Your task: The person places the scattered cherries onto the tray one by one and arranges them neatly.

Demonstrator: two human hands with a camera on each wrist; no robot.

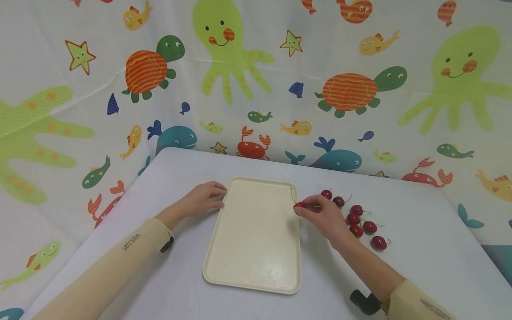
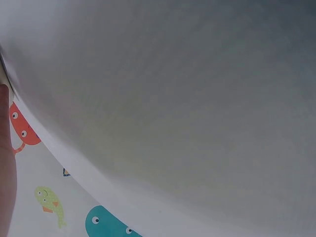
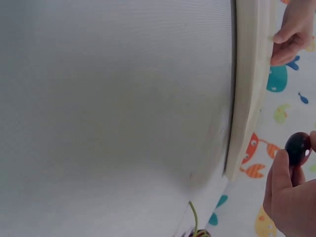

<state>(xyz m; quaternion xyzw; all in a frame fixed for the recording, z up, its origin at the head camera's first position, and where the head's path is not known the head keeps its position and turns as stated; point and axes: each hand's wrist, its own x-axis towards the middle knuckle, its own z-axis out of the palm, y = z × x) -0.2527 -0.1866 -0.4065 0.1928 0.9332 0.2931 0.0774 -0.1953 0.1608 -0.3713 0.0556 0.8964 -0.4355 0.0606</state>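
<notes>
My right hand (image 1: 326, 218) pinches a dark red cherry (image 1: 299, 206) between thumb and fingertips, above the right edge of a cream tray (image 1: 254, 242). The cherry's thin green stem points up. The right wrist view shows this cherry (image 3: 297, 148) up close at the fingertips. At the tray's upper left edge, my left hand (image 1: 202, 200) rests with its fingertips against the rim, fingers loosely bent. Several loose cherries (image 1: 370, 227) with stems lie on the white table right of the tray, some partly behind my right hand. Only a sliver of the left hand (image 2: 6, 163) enters the left wrist view.
The tray lies flat on a white-covered table (image 1: 424, 275). Behind the table hangs a curtain (image 1: 264, 66) printed with sea animals. A dark wrist device (image 1: 365, 302) sits under the right wrist.
</notes>
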